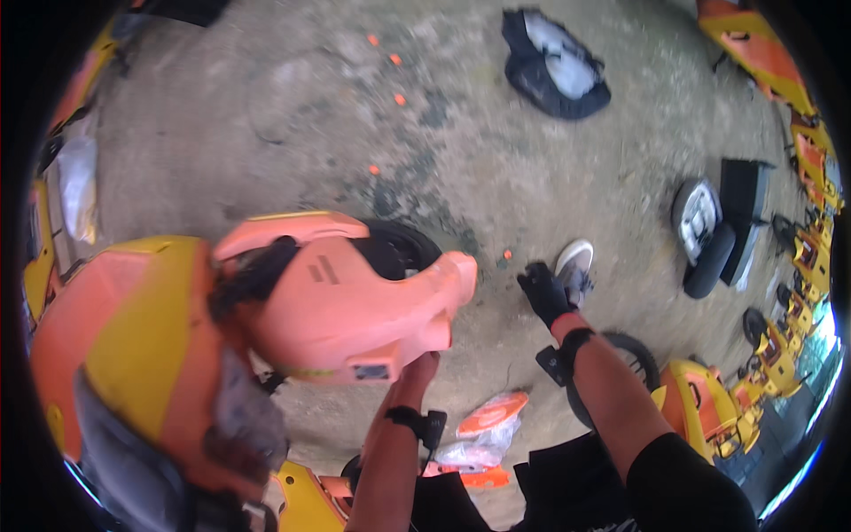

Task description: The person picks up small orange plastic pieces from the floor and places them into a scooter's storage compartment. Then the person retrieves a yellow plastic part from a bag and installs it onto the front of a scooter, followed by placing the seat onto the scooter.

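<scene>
A large orange plastic scooter body cover (355, 310) fills the middle left, in front of a black wheel (403, 253). My left hand (427, 362) reaches to the cover's lower right edge. Its fingers are hidden by the cover, so its grip does not show. My right hand (542, 293), in a black glove, hovers to the right of the cover, apart from it. Its fingers look loosely bent and slightly apart, with nothing visible between them. To the left stands an orange and yellow scooter body (142, 328) with a dark seat (133, 452), partly blurred.
Ahead on the concrete floor lies a black shell-like part with clear plastic (567, 66). Black and silver parts (700, 222) sit to the right. Orange panels in clear wrap (483, 434) lie between my arms. Yellow scooters (700, 399) line the right. Small orange bits (399, 99) dot the floor.
</scene>
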Available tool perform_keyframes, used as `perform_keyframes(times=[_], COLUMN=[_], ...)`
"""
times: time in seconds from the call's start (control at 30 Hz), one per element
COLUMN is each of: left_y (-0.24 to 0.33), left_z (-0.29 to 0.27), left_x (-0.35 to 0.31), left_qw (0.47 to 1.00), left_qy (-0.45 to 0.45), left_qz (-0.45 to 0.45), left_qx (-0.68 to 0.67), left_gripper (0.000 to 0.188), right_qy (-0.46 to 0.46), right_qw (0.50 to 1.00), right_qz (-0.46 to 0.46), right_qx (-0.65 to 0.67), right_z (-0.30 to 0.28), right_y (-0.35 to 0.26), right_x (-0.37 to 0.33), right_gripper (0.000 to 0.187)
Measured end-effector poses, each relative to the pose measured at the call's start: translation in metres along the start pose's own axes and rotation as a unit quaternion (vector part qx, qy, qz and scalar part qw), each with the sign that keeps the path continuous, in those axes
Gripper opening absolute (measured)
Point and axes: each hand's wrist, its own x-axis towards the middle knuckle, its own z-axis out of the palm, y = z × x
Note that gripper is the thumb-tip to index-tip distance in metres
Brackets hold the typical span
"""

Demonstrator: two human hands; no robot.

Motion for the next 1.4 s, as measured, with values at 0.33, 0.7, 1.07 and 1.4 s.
perform_keyframes(times=[0.33, 0.7, 1.07, 1.4], left_y=[0.005, -0.006, 0.122, 0.339], left_z=[0.080, 0.103, 0.042, -0.098], left_x=[0.096, 0.114, 0.015, 0.024], left_qw=[0.990, 0.994, 0.872, 0.576], left_qy=[0.045, 0.013, -0.092, -0.118], left_qz=[-0.061, -0.056, -0.323, -0.313], left_qx=[0.115, 0.096, -0.355, -0.746], left_gripper=[0.026, 0.018, 0.012, 0.012], right_qy=[-0.060, -0.058, 0.004, -0.137], right_qw=[0.988, 0.983, 0.995, 0.948], right_qz=[-0.108, -0.162, -0.001, -0.151], right_qx=[-0.091, -0.070, 0.100, 0.244], right_z=[0.073, 0.075, 0.011, -0.274], right_y=[0.042, 0.064, 0.001, -0.106], right_x=[0.084, 0.084, -0.045, -0.091], right_gripper=[0.044, 0.030, 0.017, 0.019])
